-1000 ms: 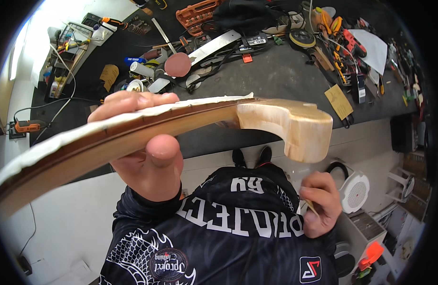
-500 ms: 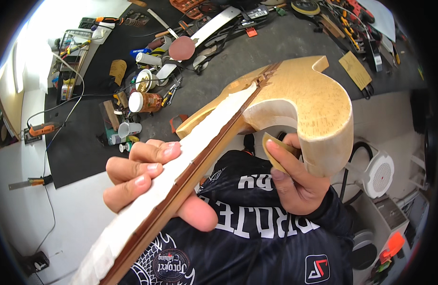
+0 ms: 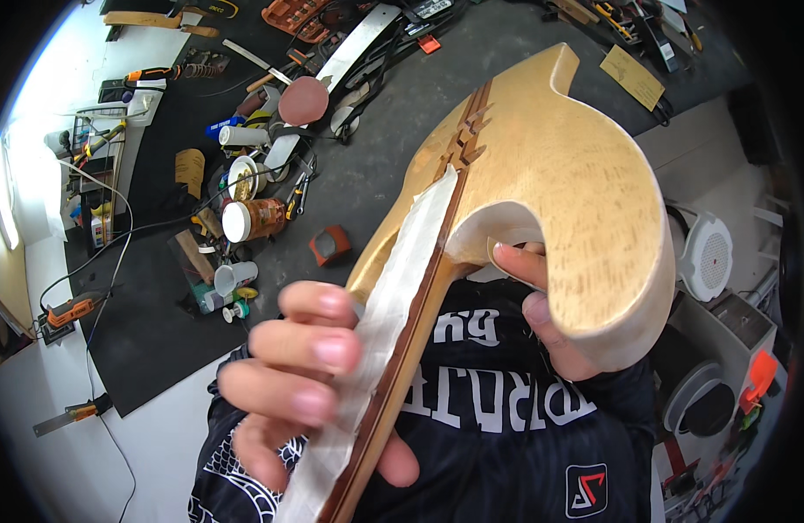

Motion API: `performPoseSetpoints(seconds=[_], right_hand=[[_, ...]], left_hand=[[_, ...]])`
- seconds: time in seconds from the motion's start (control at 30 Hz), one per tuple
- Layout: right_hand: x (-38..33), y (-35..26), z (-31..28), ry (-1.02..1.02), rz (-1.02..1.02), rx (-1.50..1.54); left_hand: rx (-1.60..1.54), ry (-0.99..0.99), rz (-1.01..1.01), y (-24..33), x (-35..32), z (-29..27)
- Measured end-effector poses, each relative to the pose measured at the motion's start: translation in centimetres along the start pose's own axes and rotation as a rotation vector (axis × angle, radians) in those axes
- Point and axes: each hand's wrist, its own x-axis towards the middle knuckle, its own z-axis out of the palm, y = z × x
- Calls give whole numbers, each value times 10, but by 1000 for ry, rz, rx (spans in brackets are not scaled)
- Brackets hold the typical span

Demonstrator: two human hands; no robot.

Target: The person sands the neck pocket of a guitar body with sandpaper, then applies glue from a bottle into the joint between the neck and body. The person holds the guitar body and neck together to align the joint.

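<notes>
A pale wooden guitar (image 3: 585, 200) is tilted in front of me, its neck running down toward the lower edge. Whitish tape (image 3: 410, 248) covers the face of the neck, beside dark wood strips. My left hand (image 3: 306, 357) is wrapped round the neck, fingers over the tape and thumb on the far side. In the curved cutaway, my right hand (image 3: 554, 322) pinches a folded piece of sandpaper (image 3: 491, 251) against the inner edge. Much of that hand and most of the sandpaper are hidden behind the guitar body.
A dark workbench (image 3: 367, 148) carries an orange-brown jar (image 3: 254, 220), a clear cup (image 3: 234, 277), a round reddish sanding disc (image 3: 303, 101) and a sanding block (image 3: 330, 246). Another yellowish sandpaper sheet (image 3: 633, 77) lies at the back right. A white stool (image 3: 705, 257) stands on the right.
The guitar has turned steeper, its body rising and coming closer. My left hand has shifted up the neck. My right hand and the sandpaper have gone deeper into the cutaway, now more hidden.
</notes>
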Motion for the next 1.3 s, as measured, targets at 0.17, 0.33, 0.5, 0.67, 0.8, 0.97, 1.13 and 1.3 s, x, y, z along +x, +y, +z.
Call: performPoseSetpoints(seconds=[0.17, 0.33, 0.5, 0.67, 0.8, 0.97, 1.13, 1.3], right_hand=[[-1, -10, 16, 45, 33, -68], [-1, -23, 30, 81, 72, -143], [-1, -32, 42, 106, 79, -241], [-4, -39, 54, 92, 281, -197], [4, -38, 52, 20, 215, -323], [13, -46, 47, -66, 206, -335], [11, -47, 44, -147, 267, -317], [4, -33, 45, -139, 93, -472]], left_hand=[[-350, -199, 76, -13, 2, -18], [-298, -348, 54, -15, 1, -31], [-253, -241, 56, -12, -8, -32], [-349, -321, 62, -16, 5, -34], [-470, -356, 257, -38, 2, -38], [-453, -352, 181, -32, 4, -39], [-440, -312, 201, -32, 2, -38], [-355, -240, 19, -12, 0, -34]])
